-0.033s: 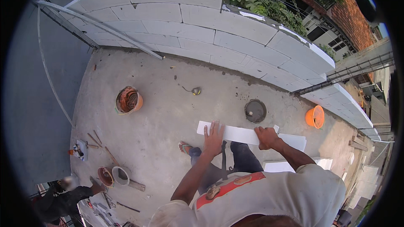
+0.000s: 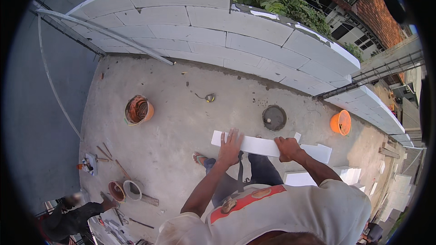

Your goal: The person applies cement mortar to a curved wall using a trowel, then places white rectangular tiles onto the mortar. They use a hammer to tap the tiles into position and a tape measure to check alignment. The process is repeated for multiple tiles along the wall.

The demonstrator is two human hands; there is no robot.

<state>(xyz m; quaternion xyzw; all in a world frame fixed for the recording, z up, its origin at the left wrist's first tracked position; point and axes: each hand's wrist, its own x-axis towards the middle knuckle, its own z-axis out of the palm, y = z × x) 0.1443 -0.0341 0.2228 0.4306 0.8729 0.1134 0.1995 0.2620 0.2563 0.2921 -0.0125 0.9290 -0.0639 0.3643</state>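
A long, narrow white lightweight block (image 2: 259,145) lies across in front of my legs. My left hand (image 2: 230,145) rests flat on its left part, fingers stretched out and pointing away from me. Toward the right end, my right hand (image 2: 287,149) is closed in a fist over the block, with its inner fingers hidden. Just right of that fist are a small white offcut (image 2: 297,137) and another white block piece (image 2: 318,153). Below my right forearm, a further white block (image 2: 299,178) shows in part.
Ahead stands a white block wall (image 2: 206,20), with a slanting metal bar (image 2: 109,34) against it. On the concrete floor are a stained bucket (image 2: 139,110), a tape measure (image 2: 209,97), a round mortar tub (image 2: 274,118) and an orange bucket (image 2: 340,122). A co-worker (image 2: 72,220) is at lower left.
The view has shifted slightly. Both hands keep their places on the block, and the co-worker at lower left has moved a little.
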